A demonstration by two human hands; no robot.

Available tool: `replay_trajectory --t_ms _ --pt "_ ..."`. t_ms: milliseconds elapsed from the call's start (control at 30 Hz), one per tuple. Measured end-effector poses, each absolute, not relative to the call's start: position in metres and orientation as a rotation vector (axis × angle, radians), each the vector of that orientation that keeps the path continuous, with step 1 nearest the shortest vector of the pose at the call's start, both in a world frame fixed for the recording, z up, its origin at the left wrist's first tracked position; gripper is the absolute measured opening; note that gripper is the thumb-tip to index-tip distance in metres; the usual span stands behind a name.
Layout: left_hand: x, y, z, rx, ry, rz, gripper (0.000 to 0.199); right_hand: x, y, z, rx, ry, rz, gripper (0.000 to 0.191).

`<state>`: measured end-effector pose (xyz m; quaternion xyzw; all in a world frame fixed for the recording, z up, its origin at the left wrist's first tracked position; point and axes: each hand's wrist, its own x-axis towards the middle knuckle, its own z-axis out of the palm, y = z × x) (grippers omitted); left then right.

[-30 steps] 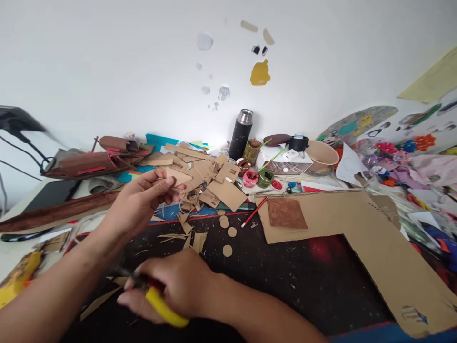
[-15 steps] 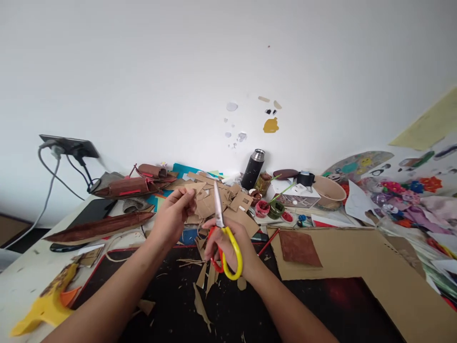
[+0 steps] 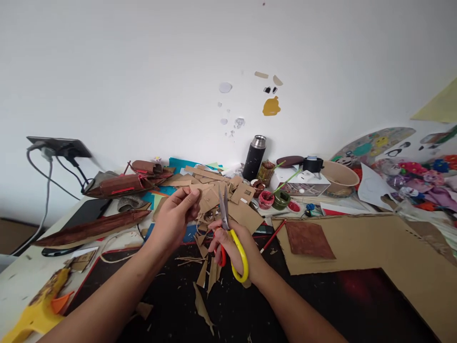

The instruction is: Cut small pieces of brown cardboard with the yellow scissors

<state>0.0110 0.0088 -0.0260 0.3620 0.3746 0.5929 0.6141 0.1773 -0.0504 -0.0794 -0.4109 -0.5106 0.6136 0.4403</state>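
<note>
My left hand [image 3: 176,212] is closed in a pinch, thumb against fingers, on what looks like a small piece of cardboard [image 3: 199,189]. Its outline blends with the scraps behind it. In my right hand [image 3: 235,243] is a pair of scissors [image 3: 224,209] with one yellow and one red handle. Their blades point up and away, slightly apart, to the right of my left fingertips and not touching them. Beyond both hands lies a heap of brown cardboard scraps [image 3: 209,197]. Cut strips and a curled cardboard offcut [image 3: 203,307] lie on the dark mat [image 3: 171,305] below.
Brown-painted boat-like pieces [image 3: 96,227] and a yellow glue gun [image 3: 43,309] are on the left. A black flask [image 3: 254,159], paint jars [image 3: 266,200] and a beige bowl [image 3: 342,176] stand along the wall. At right, a brown square [image 3: 310,239] rests on a large cardboard sheet [image 3: 374,247].
The scissors have turned, and their blades now show slightly parted. My right hand has shifted a little right, with the scissors lower relative to the scraps. My left hand keeps its pinch. The camera view has tilted down.
</note>
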Motion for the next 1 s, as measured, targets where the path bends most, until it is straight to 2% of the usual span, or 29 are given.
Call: replay_trajectory --t_ms 267,467,667,1000 --pt "0.017 0.0 -0.026 0.98 0.893 1.298 0.041 0.173 -0.057 -0.08 -1.079 -1.364 1.464 0.049" --pt "0.016 -0.005 -0.027 1.214 0.874 1.279 0.03 0.174 -0.058 -0.07 -1.143 -1.448 1.348 0.048" --pt "0.02 -0.007 -0.024 1.075 0.832 1.212 0.033 0.174 -0.058 -0.07 -1.096 -1.417 1.36 0.051" --pt "0.015 -0.006 -0.025 1.288 0.861 1.252 0.027 0.176 -0.058 -0.068 -1.126 -1.447 1.333 0.046"
